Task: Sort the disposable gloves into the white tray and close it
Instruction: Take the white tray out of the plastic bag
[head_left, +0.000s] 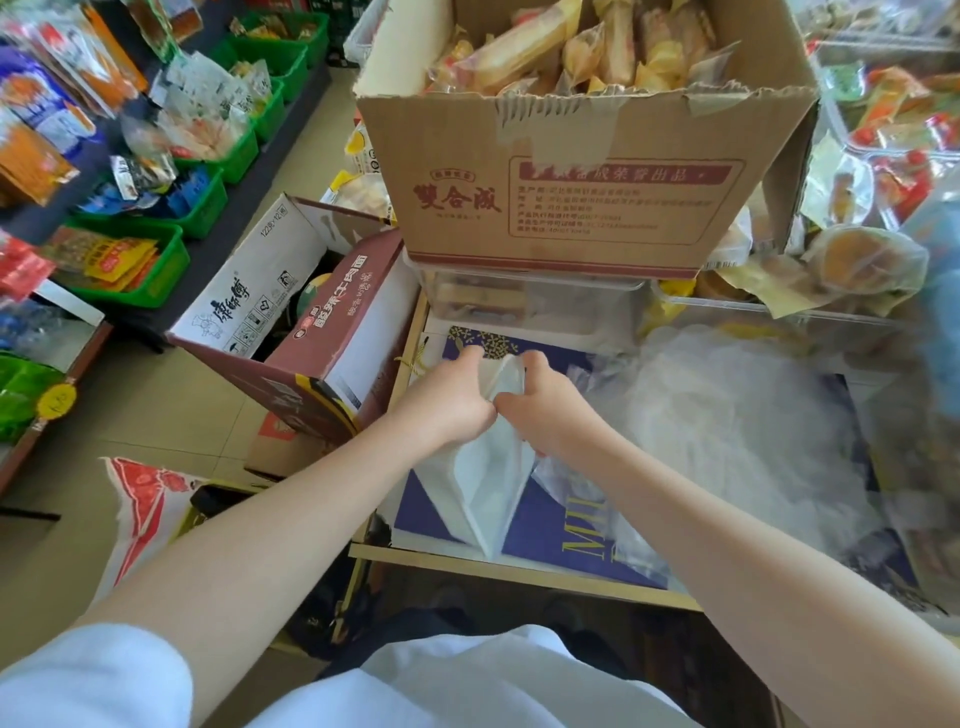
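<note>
Both hands meet at the middle of the frame. Left hand (449, 400) and right hand (543, 402) closed together on one thin translucent glove (485, 483); fingers of both curled tight round its upper end, knuckles almost touching. Rest of the glove hangs down between the wrists, its tip reaching toward the near edge of the surface (519, 571). Underneath lies a dark blue printed sheet (550, 525), partly covered.

To the right, just beside the right wrist, a loose heap of further gloves (727, 415), crumpled and overlapping; individual pieces not separable by eye. Heap appears to sit within a clear-walled container, but edges blurred. White tray not identified with certainty; whether it is that container cannot be told. No lid seen.

Step in hand, as judged: gathering or folding a single glove before placing it. Task judged early, given the size of the heap.

Recommended practice:
- Keep grip at the cuff end only, so the film does not bunch.
- Smooth flat against the sheet before folding; thin film clings and traps air.
- Check that only one layer is held; neighbouring pieces likely to cling and come along.
- Lay flat and aligned in the tray, so closing is not obstructed.

Cardboard box (571, 171) of packaged snacks stands close behind; avoid knocking it when lifting.
</note>
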